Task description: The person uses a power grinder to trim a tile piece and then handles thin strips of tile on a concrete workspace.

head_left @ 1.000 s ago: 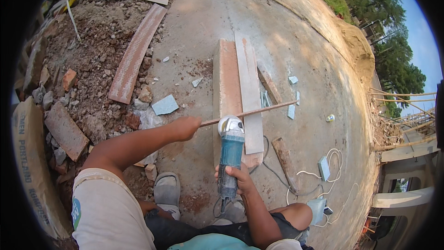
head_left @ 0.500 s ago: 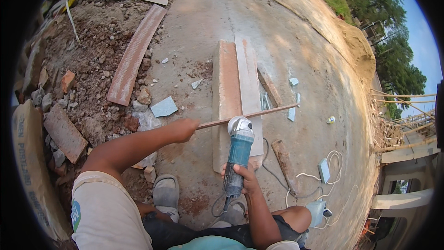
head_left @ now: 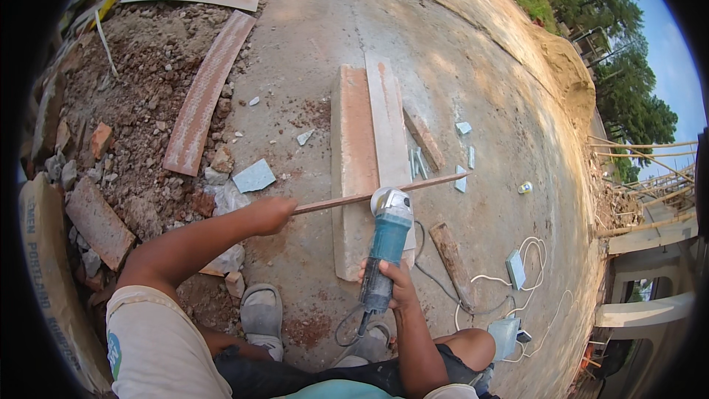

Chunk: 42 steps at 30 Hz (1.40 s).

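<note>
My left hand (head_left: 270, 214) grips the near end of a thin reddish strip (head_left: 347, 198), held crosswise over two long tile slabs (head_left: 354, 155) lying on the concrete. My right hand (head_left: 395, 284) holds a teal angle grinder (head_left: 385, 247) by its body. The grinder's disc guard (head_left: 388, 198) sits right at the strip, above the slabs. The grinder's cord (head_left: 347, 329) loops back toward my legs. My sandalled foot (head_left: 261, 314) rests on the ground below the left forearm.
Rubble, bricks and a long curved reddish tile (head_left: 203, 96) lie to the left. A cement bag (head_left: 48, 281) lies at the far left. Tile offcuts (head_left: 253, 176), a short brown strip (head_left: 452, 262) and a white cable with a socket box (head_left: 515, 270) lie around the slabs.
The grinder and my right hand have shifted slightly to the right along the strip. My left hand still holds the strip in about the same place.
</note>
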Motion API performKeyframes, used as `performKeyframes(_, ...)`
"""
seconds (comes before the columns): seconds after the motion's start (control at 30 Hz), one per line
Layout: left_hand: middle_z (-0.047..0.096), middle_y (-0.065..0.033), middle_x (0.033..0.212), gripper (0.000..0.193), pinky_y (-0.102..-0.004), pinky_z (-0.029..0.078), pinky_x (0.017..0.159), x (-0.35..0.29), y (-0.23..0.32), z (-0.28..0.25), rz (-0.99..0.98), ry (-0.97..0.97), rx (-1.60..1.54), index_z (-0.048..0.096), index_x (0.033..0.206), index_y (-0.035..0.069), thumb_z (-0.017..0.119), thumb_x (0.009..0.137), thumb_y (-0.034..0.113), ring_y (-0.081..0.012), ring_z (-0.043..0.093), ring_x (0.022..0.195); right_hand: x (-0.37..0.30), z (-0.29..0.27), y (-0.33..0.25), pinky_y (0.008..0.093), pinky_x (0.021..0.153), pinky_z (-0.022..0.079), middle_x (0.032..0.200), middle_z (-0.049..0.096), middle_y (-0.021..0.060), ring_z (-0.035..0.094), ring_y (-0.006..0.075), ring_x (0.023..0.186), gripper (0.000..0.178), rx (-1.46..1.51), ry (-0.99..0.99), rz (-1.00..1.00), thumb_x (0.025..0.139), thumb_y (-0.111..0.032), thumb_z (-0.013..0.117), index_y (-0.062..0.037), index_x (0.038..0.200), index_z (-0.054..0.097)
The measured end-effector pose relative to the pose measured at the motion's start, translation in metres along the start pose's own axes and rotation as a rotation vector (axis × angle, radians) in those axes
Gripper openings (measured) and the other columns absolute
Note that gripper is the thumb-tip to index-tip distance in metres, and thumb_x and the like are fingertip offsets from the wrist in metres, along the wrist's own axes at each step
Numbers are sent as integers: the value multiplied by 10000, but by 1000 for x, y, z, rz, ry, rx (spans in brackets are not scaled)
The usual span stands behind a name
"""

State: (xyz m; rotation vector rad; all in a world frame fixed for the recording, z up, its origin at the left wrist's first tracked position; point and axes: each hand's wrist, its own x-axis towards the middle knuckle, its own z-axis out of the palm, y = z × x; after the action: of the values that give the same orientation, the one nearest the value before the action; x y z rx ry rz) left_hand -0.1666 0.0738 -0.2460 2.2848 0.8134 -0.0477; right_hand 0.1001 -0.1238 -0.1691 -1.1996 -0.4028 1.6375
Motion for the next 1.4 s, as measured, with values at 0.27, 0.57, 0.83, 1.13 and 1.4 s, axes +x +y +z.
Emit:
performKeyframes(0.27, 603, -235, 817, 179, -519, 477, 678, -8, -6, 0, 7, 16, 1, 499, 938, 17, 598, 822, 110, -434, 605, 792, 2, -13, 1, 342, 642, 589, 868, 671, 182, 695, 255, 731, 437, 47, 26, -27, 833, -277, 679, 86, 1054, 575)
performKeyframes(0.57, 600, -232, 833, 222, -513, 491, 684, -17, -14, 3, -8, 3, 42, 504, 987, 33, 611, 816, 124, -432, 608, 799, 1, -26, -5, 359, 675, 585, 881, 669, 189, 694, 266, 754, 431, 47, 28, -19, 840, -274, 666, 84, 1062, 573)
performKeyframes(0.83, 612, -223, 801, 138, -514, 491, 657, -21, -11, -2, 23, 37, 91, 488, 949, 12, 528, 828, 65, -430, 618, 775, 3, -35, -7, 362, 689, 587, 905, 662, 191, 688, 264, 763, 483, 115, 29, -75, 834, -298, 680, 90, 1092, 554)
performKeyframes(1.13, 598, -217, 832, 152, -515, 490, 651, -20, -21, 7, 0, 18, 87, 503, 931, 20, 567, 839, 123, -427, 609, 773, -3, -15, 3, 362, 694, 588, 926, 655, 188, 688, 263, 773, 477, 63, 0, -20, 814, -280, 692, 76, 1094, 540)
performKeyframes(1.4, 605, -222, 836, 125, -514, 492, 656, -20, -18, 5, 14, 32, 72, 495, 953, 27, 527, 844, 78, -429, 618, 785, -7, 7, 12, 349, 699, 581, 915, 660, 172, 688, 241, 780, 442, -4, -76, 105, 797, -252, 700, 81, 1058, 575)
